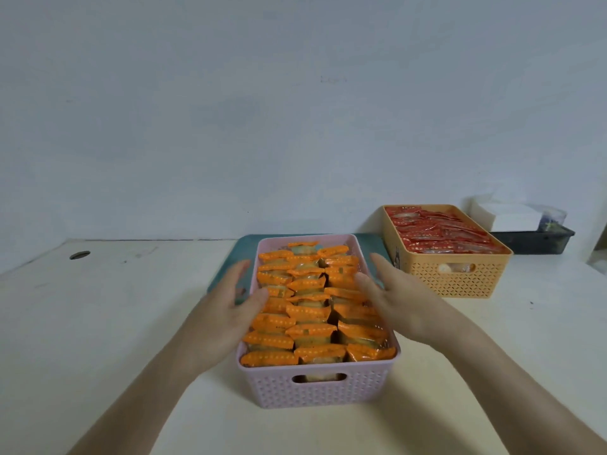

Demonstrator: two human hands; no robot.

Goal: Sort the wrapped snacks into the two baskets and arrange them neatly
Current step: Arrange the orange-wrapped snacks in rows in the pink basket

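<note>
Left hand [230,310] and right hand [394,300] flank a pink basket [322,389] at the near middle of a pale, cream tabletop [115,307]. Fingers are straight and spread, palms turned inward, gripping nothing. Each hand hovers at a long side of the basket, thumbs reaching over the rim; whether they touch the packets cannot be told.

The rectangular basket is moulded plastic with a perforated lattice wall and a slot handle in its near end. It is packed with orange-wrapped snacks [308,310], glossy crimped packets standing on edge in three overlapping rows from near to far. Its far end sits on a flat teal mat [244,244] with rounded corners.

Far to the right, well apart, stands an orange basket [460,277] of the same woven-look plastic, filled with shiny red-wrapped snacks [440,234] lying in slanted layers. Behind it, a dark shallow tray [538,239] carries a stack of white paper [505,215]. A round hole [79,255] pierces the tabletop at far left, below a plain pale wall [295,110].
</note>
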